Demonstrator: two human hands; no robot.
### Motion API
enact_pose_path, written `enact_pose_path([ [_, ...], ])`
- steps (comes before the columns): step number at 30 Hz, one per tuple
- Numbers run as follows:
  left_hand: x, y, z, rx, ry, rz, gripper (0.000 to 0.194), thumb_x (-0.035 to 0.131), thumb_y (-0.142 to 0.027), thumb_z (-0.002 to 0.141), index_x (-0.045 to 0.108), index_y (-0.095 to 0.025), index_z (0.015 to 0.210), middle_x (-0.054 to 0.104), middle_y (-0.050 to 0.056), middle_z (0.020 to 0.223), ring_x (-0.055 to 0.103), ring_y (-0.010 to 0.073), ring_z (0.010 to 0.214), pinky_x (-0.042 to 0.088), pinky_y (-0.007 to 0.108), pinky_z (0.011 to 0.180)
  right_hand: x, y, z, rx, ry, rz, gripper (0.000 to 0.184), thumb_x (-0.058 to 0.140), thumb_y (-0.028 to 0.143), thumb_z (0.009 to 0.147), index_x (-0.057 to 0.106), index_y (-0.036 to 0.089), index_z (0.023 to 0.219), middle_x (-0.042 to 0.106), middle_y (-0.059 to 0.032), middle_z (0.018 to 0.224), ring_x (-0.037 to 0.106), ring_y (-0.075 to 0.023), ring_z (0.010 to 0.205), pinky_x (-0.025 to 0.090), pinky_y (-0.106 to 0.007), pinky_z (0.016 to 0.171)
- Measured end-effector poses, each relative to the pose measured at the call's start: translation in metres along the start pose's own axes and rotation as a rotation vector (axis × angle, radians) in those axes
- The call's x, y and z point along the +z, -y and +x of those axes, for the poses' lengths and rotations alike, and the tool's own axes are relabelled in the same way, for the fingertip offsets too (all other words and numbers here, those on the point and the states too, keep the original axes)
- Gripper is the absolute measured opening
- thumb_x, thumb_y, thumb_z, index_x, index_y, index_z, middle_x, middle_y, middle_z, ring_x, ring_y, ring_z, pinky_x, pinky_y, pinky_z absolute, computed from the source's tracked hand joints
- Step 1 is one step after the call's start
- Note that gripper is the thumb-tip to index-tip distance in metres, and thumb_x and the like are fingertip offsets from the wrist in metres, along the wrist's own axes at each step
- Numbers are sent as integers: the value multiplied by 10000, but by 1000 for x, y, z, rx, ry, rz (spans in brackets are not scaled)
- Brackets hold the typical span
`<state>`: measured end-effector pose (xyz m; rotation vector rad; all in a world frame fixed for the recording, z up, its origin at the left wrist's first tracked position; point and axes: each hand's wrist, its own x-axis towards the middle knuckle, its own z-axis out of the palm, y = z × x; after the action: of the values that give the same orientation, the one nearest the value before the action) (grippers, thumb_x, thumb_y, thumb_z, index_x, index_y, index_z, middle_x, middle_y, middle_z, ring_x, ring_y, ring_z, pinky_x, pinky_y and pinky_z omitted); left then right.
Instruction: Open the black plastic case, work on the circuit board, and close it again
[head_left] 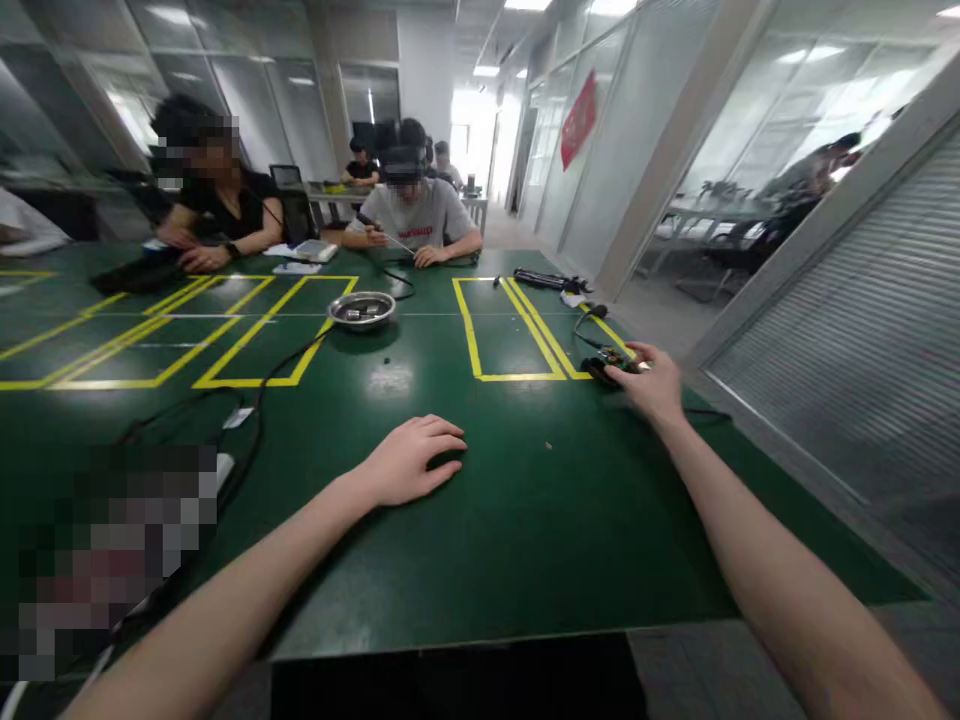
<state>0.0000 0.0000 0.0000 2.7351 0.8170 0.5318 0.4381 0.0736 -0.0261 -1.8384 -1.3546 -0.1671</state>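
Note:
My left hand point(412, 460) rests palm down on the green table point(495, 530), its fingers stretched out and holding nothing. Over at the table's right side, my right hand point(656, 382) has thumb and fingers closed around the edge of a small black device with exposed circuit parts point(606, 362). Its exact kind is too small to make out. Just beyond it lies a short black cable with a rounded end point(596, 312). Yellow tape rectangles point(517, 377) mark the tabletop near both hands.
A metal bowl point(362, 311) holds small metallic pieces. A black folded tripod-like item point(551, 281) lies at the far right. Black cables point(259, 420) cross the left side beside a blurred-out object point(120, 560). Two people sit across the table; one holds a thin tool.

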Motion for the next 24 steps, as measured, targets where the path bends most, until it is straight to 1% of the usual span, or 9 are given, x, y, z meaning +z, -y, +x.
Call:
enact_pose_path([
  [4, 2, -1, -1, -1, -4, -4, 206, 620, -290, 992, 730, -218, 1151, 723, 84, 1281, 657, 250, 1210, 518, 439, 1067, 4, -3, -8, 77, 49, -155, 628, 673, 439, 751, 712, 132, 1297, 715, -165, 1114, 655, -336, 1010, 515, -410, 840],
  [7, 2, -1, -1, -7, -5, -1, 207, 617, -300, 994, 732, -225, 1149, 721, 83, 1286, 658, 254, 1208, 522, 440, 1055, 4, -2, -10, 129, 184, -207, 468, 667, 471, 806, 790, 176, 1148, 751, -163, 1122, 692, -345, 999, 535, -400, 799],
  [10, 3, -2, 0, -10, -10, -3, 206, 619, -301, 993, 732, -225, 1148, 725, 79, 1280, 662, 254, 1198, 519, 435, 1054, 3, 6, -11, 103, 260, -189, 442, 701, 476, 800, 799, 192, 1124, 776, -151, 1115, 713, -353, 1011, 554, -398, 783],
  [12, 4, -3, 0, -16, -15, -8, 221, 623, -304, 991, 722, -227, 1173, 730, 76, 1272, 667, 252, 1185, 522, 426, 1045, 3, 19, -16, 47, 315, -144, 436, 722, 457, 788, 797, 184, 1120, 777, -149, 1134, 715, -357, 1038, 567, -405, 801],
  [15, 5, -5, 1, -29, -42, -17, 295, 616, -300, 992, 673, -233, 1274, 721, 80, 1290, 663, 252, 1188, 522, 421, 1038, 3, 54, -38, -130, 467, 45, 383, 724, 402, 797, 788, 182, 1104, 778, -133, 1120, 718, -327, 1041, 579, -402, 839],
  [19, 1, -10, 2, 2, -169, -29, 459, 656, -405, 965, 595, -223, 1382, 642, 126, 1403, 610, 283, 1265, 494, 442, 1063, -3, 119, -94, -531, 803, 438, 337, 713, 303, 841, 761, 188, 1155, 751, -110, 1150, 719, -259, 1020, 582, -367, 871],
  [20, 0, -12, 2, 24, -187, -39, 484, 681, -459, 940, 611, -216, 1353, 650, 133, 1376, 614, 290, 1244, 495, 438, 1050, -6, 133, -109, -640, 889, 525, 337, 718, 268, 843, 756, 194, 1170, 746, -100, 1148, 716, -244, 1028, 572, -363, 914],
  [22, -1, -16, 1, 68, -167, -67, 431, 713, -549, 891, 689, -201, 1144, 717, 114, 1154, 664, 269, 1074, 517, 393, 948, -13, 156, -133, -789, 1022, 645, 328, 734, 227, 843, 754, 196, 1169, 743, -92, 1144, 717, -224, 1021, 569, -339, 920],
  [24, -2, -18, 0, 91, -107, -94, 424, 710, -615, 866, 684, -197, 929, 709, 69, 918, 668, 220, 871, 510, 337, 817, -17, 167, -147, -847, 1047, 713, 343, 733, 198, 848, 744, 197, 1192, 743, -92, 1141, 721, -216, 1021, 571, -321, 914],
])
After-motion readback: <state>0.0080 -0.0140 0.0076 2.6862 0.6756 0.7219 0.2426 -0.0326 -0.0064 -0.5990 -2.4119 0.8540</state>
